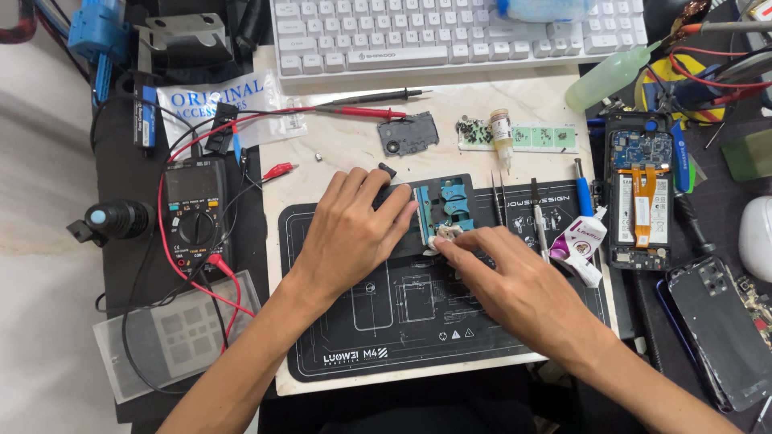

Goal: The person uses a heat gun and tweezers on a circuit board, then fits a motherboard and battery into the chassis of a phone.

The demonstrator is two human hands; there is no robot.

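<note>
Pressing down flat, the left hand (pixel 351 233) lies palm-down with fingers spread and only slightly bent over the left part of a blue fixture (pixel 444 206) on the black work mat (pixel 402 321); nothing is gripped, it just rests on top. Right hand (pixel 515 281) comes in from 4 o'clock, fingers loosely curled, fingertips (pixel 450 243) pinched onto a small whitish wad (pixel 447 235) at the fixture's lower edge, at 6 o'clock of it. Can't tell if the wad is tissue or cotton, too small. What sits under the left palm is hidden.

Fixture is near frame centre, at the mat's 12 o'clock edge. Tweezers (pixel 498 201) and a blue-handled tool (pixel 582 193) lie at 3 o'clock of the fixture, with a white tube (pixel 581 241) just beyond. An opened phone (pixel 639 201) with an orange flex lies further at 3 o'clock, apart from the mat. A multimeter (pixel 193 217) with red and black leads sits at 9 o'clock of the left hand. A white keyboard (pixel 450 32) is at 12 o'clock, cut off by the top edge. A dark back cover (pixel 720 329) at 4 o'clock is partly cut off. Both forearms run out of the bottom edge.
</note>
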